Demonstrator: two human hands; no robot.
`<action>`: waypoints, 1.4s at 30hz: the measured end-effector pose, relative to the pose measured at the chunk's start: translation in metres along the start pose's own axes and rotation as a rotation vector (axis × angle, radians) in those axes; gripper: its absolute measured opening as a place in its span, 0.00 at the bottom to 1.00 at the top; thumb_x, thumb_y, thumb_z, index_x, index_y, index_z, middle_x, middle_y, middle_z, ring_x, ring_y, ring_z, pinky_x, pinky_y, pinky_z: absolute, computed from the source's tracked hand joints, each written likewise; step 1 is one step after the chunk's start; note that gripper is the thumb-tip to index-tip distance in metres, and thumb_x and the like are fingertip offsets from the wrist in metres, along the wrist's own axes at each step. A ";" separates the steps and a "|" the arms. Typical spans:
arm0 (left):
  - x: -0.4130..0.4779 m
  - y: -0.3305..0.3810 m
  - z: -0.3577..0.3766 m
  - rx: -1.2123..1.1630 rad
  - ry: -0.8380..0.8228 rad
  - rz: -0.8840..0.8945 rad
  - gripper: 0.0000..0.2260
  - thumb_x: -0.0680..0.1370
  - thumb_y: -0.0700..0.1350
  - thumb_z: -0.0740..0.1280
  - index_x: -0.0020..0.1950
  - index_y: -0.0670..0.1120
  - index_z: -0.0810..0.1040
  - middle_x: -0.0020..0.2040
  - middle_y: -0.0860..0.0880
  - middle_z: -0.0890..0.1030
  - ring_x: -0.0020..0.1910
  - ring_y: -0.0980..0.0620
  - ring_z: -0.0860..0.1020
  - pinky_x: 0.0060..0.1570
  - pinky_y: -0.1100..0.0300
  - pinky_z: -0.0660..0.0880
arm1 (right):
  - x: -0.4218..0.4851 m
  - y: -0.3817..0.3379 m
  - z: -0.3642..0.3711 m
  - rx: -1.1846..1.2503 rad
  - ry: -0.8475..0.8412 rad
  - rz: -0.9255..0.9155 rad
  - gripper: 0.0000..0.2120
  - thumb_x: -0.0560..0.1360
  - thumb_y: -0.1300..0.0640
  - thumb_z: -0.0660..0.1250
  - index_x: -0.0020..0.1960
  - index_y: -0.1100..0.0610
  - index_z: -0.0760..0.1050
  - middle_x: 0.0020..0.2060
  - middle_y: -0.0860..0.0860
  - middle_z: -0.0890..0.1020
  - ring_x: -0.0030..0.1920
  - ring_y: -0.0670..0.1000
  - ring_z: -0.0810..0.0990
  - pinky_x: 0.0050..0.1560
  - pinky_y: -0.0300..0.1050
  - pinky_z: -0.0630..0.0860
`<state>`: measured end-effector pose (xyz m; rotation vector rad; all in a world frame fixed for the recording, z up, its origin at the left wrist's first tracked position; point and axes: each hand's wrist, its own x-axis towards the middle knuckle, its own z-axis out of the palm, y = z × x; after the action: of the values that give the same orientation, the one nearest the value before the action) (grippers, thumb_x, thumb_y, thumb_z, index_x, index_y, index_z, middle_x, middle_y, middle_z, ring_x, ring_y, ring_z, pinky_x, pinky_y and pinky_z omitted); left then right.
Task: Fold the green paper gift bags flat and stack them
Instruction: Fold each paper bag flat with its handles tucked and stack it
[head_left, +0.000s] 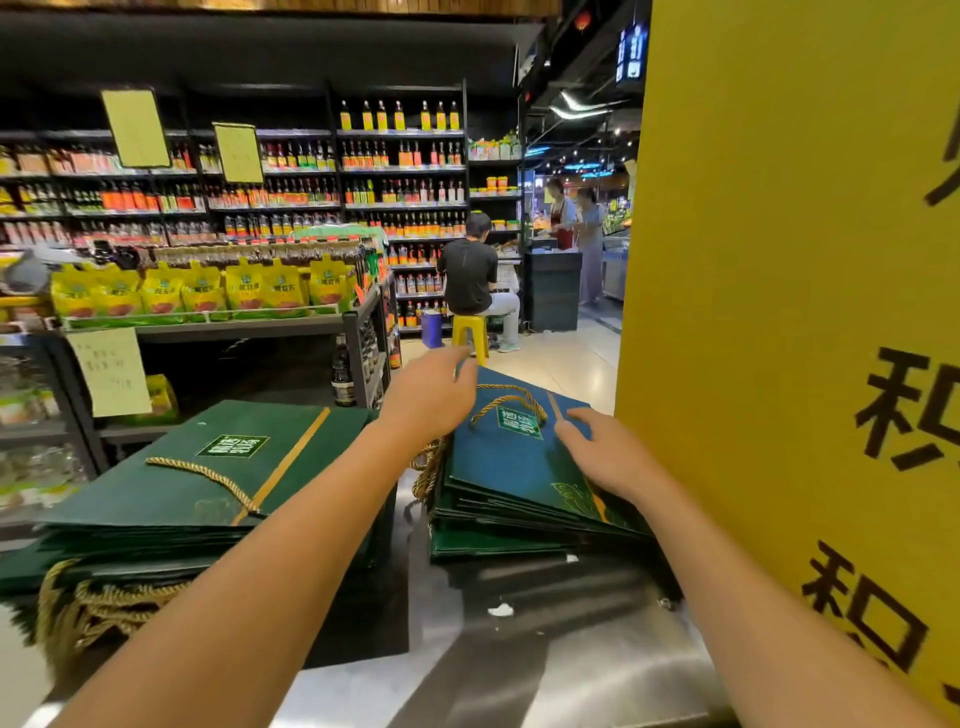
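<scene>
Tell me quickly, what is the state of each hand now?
Left hand: on the far corner of the top bag; fingers blurred, grip cannot be told.
Right hand: open, pressing flat on the same bag.

A yellow sign board (769, 234) fills the right. Behind, shelves (402, 169) hold bottles (399, 115), perhaps sauces. A person (470, 275) sits on a yellow stool (470, 330).
</scene>
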<state>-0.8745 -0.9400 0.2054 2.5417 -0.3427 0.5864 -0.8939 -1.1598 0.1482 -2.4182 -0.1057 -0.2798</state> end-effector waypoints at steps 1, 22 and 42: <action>0.005 0.005 0.001 0.041 -0.042 0.050 0.21 0.86 0.53 0.53 0.75 0.46 0.72 0.73 0.43 0.74 0.72 0.41 0.70 0.69 0.46 0.69 | 0.003 0.000 0.003 -0.003 -0.016 -0.010 0.25 0.85 0.44 0.56 0.77 0.56 0.67 0.75 0.54 0.70 0.74 0.56 0.68 0.70 0.50 0.66; -0.003 -0.006 0.067 0.444 -0.511 0.040 0.28 0.83 0.65 0.47 0.83 0.59 0.50 0.84 0.45 0.45 0.82 0.42 0.40 0.79 0.41 0.43 | 0.024 0.024 0.037 -0.413 -0.237 0.046 0.37 0.79 0.28 0.40 0.83 0.44 0.43 0.82 0.54 0.48 0.82 0.56 0.46 0.80 0.58 0.47; -0.154 -0.129 -0.172 0.416 0.015 -0.398 0.14 0.81 0.55 0.65 0.61 0.48 0.81 0.59 0.50 0.82 0.57 0.46 0.80 0.56 0.48 0.79 | -0.072 -0.192 0.088 -0.019 -0.143 -0.326 0.20 0.80 0.42 0.64 0.41 0.58 0.79 0.37 0.53 0.81 0.39 0.52 0.80 0.43 0.49 0.75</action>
<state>-1.0230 -0.7212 0.2139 2.8820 0.3228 0.5638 -0.9778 -0.9565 0.1885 -2.4318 -0.5671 -0.2535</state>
